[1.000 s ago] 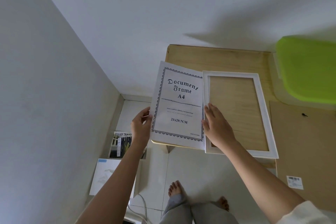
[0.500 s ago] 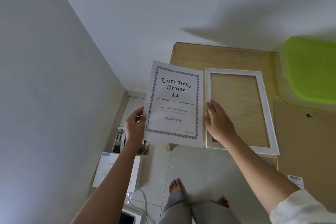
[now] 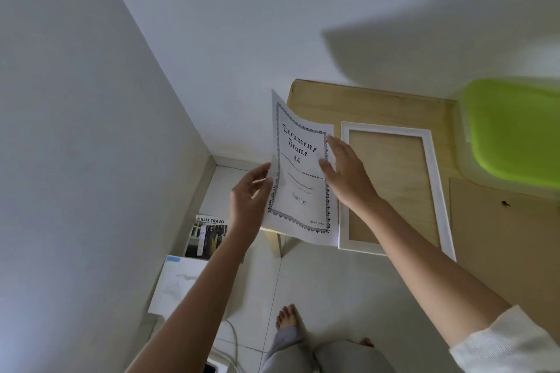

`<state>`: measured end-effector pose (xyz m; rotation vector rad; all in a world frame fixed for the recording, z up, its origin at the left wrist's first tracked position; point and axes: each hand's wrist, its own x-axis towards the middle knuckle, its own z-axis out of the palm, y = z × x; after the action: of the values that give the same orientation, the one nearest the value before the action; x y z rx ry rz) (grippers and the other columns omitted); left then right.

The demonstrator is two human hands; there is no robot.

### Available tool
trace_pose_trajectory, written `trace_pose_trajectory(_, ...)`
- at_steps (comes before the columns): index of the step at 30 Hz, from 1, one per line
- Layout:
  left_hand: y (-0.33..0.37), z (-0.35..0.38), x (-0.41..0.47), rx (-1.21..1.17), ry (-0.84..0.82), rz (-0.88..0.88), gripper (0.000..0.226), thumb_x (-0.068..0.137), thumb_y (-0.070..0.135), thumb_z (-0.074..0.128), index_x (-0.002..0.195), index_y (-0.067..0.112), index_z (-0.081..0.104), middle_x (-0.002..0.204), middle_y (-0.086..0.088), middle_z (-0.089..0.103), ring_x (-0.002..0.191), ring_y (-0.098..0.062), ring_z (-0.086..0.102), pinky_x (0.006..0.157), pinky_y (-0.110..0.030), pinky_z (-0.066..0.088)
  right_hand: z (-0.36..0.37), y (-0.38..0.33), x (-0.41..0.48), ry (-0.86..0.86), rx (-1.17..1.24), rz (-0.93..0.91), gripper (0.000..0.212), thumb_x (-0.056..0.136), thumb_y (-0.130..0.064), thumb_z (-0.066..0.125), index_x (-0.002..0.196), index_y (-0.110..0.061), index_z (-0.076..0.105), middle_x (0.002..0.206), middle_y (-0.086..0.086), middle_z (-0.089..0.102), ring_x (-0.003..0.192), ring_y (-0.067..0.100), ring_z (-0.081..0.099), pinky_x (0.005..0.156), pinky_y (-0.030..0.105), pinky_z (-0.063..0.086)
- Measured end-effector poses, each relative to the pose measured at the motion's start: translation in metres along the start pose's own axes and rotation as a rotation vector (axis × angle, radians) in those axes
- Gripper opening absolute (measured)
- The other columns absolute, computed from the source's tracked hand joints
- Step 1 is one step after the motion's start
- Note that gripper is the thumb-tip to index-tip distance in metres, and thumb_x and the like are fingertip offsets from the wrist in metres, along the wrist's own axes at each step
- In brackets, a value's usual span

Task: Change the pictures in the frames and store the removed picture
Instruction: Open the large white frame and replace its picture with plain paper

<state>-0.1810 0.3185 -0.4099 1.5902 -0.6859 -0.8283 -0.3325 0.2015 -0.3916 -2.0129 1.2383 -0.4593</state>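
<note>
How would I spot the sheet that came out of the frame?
Find the wooden table against the wall, where an empty white frame lies flat. Just left of it, the left hand holds up a curling white sheet. Its ornate dark border and "Document Frame A4" lettering set it apart.

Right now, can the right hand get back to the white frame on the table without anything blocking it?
Probably yes. The right hand hovers open at the edge of the printed sheet, right beside the white frame, which lies flat on the wooden table with nothing on it. The left hand holds the sheet.
</note>
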Motion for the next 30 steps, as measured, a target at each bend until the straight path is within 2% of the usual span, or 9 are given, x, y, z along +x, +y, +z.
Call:
trace_pose_trajectory(7, 0.018, 0.035, -0.018, -0.04, -0.121, 0.056, 0.03, 0.089, 0.006, 0.059, 0.105, 0.031, 0.063, 0.105, 0.007, 0.069, 0.092, -0.009, 0.063, 0.083, -0.034, 0.053, -0.021, -0.05, 0.03, -0.104, 0.12, -0.033, 0.051, 0.098, -0.038, 0.04, 0.146, -0.028, 0.026, 0.153, 0.001, 0.025, 0.14, 0.014, 0.024, 0.109, 0.025, 0.019)
trace_pose_trajectory(10, 0.018, 0.045, -0.023, -0.053, -0.141, 0.048, 0.03, 0.089, 0.008, 0.06, 0.106, 0.032, 0.064, 0.105, 0.008, 0.069, 0.092, -0.008, 0.063, 0.083, -0.036, 0.053, -0.028, -0.052, 0.036, -0.14, 0.084, 0.004, 0.05, 0.096, -0.041, 0.042, 0.143, -0.032, 0.029, 0.151, 0.004, 0.027, 0.134, 0.019, 0.033, 0.112, 0.039, 0.028)
trace_pose_trajectory(12, 0.018, 0.05, -0.025, -0.08, -0.16, 0.037, 0.028, 0.088, 0.01, 0.061, 0.108, 0.03, 0.064, 0.105, 0.006, 0.069, 0.093, -0.01, 0.063, 0.084, -0.038, 0.053, -0.032, -0.051, 0.035, -0.136, 0.024, 0.006, 0.05, 0.095, -0.035, 0.045, 0.143, -0.028, 0.032, 0.129, 0.001, 0.046, 0.103, 0.013, 0.044, 0.1, 0.033, 0.036)
trace_pose_trajectory(14, 0.019, 0.054, -0.027, -0.095, -0.183, 0.035, 0.027, 0.087, 0.012, 0.061, 0.107, 0.031, 0.064, 0.104, 0.008, 0.069, 0.094, -0.013, 0.064, 0.084, -0.04, 0.054, -0.037, -0.05, 0.034, -0.101, -0.031, -0.014, 0.049, 0.095, -0.022, 0.046, 0.142, -0.017, 0.035, 0.098, -0.006, 0.045, 0.084, 0.008, 0.039, 0.087, 0.025, 0.036)
trace_pose_trajectory(19, 0.025, 0.065, -0.028, -0.133, -0.249, -0.022, 0.028, 0.089, 0.01, 0.06, 0.102, 0.034, 0.065, 0.102, 0.002, 0.07, 0.097, -0.025, 0.064, 0.085, -0.045, 0.053, -0.051, -0.039, 0.029, -0.031, -0.076, 0.0, 0.048, 0.089, 0.002, 0.04, 0.137, -0.005, 0.041, 0.105, 0.01, 0.054, 0.07, 0.017, 0.052, 0.063, 0.024, 0.042)
trace_pose_trajectory(22, 0.031, 0.078, -0.027, -0.185, -0.349, -0.04, 0.021, 0.09, 0.013, 0.058, 0.107, 0.025, 0.064, 0.104, -0.002, 0.069, 0.103, -0.024, 0.063, 0.092, -0.038, 0.05, -0.068, -0.027, 0.024, 0.02, -0.026, 0.045, 0.051, 0.089, 0.003, 0.041, 0.139, -0.009, 0.04, 0.118, 0.015, 0.057, 0.095, 0.024, 0.059, 0.074, 0.022, 0.044)
trace_pose_trajectory(25, 0.034, 0.096, -0.024, -0.22, -0.408, -0.037, 0.021, 0.094, 0.013, 0.049, 0.11, 0.016, 0.062, 0.106, -0.005, 0.067, 0.106, -0.015, 0.061, 0.094, -0.027, 0.049, -0.088, -0.006, 0.022, 0.064, 0.025, 0.091, 0.05, 0.091, 0.001, 0.042, 0.139, -0.013, 0.041, 0.138, 0.008, 0.048, 0.126, 0.02, 0.046, 0.09, 0.011, 0.032)
trace_pose_trajectory(27, 0.027, 0.11, -0.019, -0.154, -0.385, 0.018, 0.018, 0.095, 0.014, 0.049, 0.106, 0.021, 0.062, 0.111, -0.004, 0.065, 0.109, -0.012, 0.059, 0.093, -0.025, 0.046, -0.1, 0.015, 0.02, 0.091, 0.077, 0.134, 0.05, 0.09, 0.0, 0.045, 0.138, -0.014, 0.044, 0.141, 0.004, 0.046, 0.129, 0.018, 0.044, 0.102, 0.019, 0.034)
trace_pose_trajectory(30, 0.003, 0.134, -0.005, 0.194, -0.363, 0.155, 0.024, 0.094, 0.025, 0.053, 0.117, 0.026, 0.058, 0.126, 0.001, 0.053, 0.119, -0.011, 0.049, 0.097, -0.024, 0.037, -0.117, 0.057, 0.015, 0.144, 0.102, 0.219, 0.049, 0.087, 0.0, 0.048, 0.134, -0.015, 0.048, 0.136, 0.003, 0.05, 0.12, 0.019, 0.052, 0.097, 0.023, 0.041)
